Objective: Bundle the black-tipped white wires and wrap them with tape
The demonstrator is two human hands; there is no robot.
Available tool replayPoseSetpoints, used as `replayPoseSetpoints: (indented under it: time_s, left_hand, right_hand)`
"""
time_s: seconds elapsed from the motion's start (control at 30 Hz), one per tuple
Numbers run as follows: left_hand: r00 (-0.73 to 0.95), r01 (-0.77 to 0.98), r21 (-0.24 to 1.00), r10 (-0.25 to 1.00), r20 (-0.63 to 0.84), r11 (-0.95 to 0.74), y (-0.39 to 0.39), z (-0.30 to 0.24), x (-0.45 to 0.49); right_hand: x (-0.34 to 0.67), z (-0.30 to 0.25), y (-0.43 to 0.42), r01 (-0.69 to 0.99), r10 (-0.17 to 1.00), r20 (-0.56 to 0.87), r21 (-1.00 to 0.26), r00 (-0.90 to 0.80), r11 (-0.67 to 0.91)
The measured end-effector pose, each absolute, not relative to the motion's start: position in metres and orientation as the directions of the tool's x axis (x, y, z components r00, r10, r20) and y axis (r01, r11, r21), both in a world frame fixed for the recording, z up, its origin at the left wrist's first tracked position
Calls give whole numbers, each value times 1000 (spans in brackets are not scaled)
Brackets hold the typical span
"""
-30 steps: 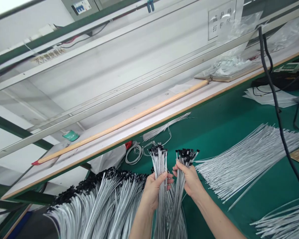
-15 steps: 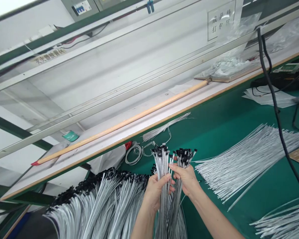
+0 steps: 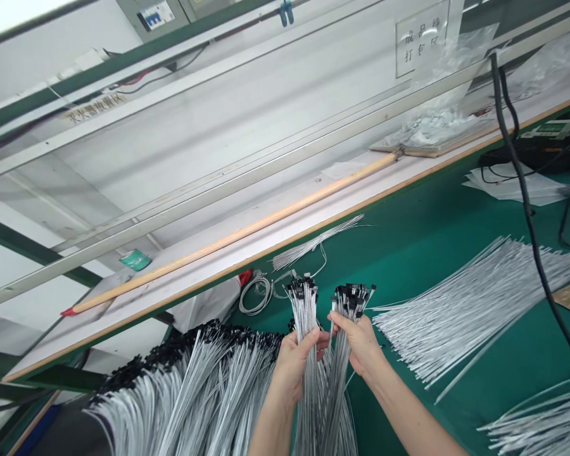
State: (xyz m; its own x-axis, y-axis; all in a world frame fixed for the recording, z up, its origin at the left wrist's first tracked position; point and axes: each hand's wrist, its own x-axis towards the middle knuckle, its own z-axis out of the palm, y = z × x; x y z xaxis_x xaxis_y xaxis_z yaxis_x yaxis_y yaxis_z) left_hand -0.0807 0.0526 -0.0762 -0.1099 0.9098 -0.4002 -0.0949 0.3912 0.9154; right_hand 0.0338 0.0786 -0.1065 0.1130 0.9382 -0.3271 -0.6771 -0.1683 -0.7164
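left hand [image 3: 294, 366] and right hand [image 3: 358, 345] grip wire bundles [image 3: 304, 316] near the bench edge [image 3: 266, 252].

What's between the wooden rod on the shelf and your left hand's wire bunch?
In the head view, a thin sheaf of wires lies on the green mat, above the bunch in the left hand.

Silver-white wire bundles [image 3: 306, 373], black plastic heads [image 3: 303, 288] at the far ends; same silver-and-black mass [image 3: 185, 396] at near left. Dark green bench mat [image 3: 437, 253], tan-edged along far side. Pale orange wooden rod [image 3: 232, 240], red tip [image 3: 67, 311] at left.
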Motion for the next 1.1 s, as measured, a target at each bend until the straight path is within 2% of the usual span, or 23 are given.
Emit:
replayPoseSetpoints:
  time_s: [0.13, 0.3, 0.6, 0.87, 1.1]
  left_hand:
    - [-111, -76, 926, 920, -376, 369, 53, -75, -82]
    - [-33, -80, 926, 927, -373, 369, 53, -77, -80]
    - [-1, -111, 920, 925, -379, 376, 51, -75, -79]
    - [0, -127, 912, 919, -394, 391, 53, -75, -77]
    - [-13, -104, 912, 916, -401, 398, 54, -75, -78]
  right_hand:
    - [35, -110, 79, -734, 940, -340, -646, 27, -213]
    - [35, -100, 77, -667, 973, -229, -720, -36, -194]
    - [28, -101, 79, -695, 941, -309, -647, -136, -312]
    - [30, -101, 78, -691, 925, -375, -652, -66, -314]
    - [31, -107, 79, -678, 934, -356, -679, -29, -280]
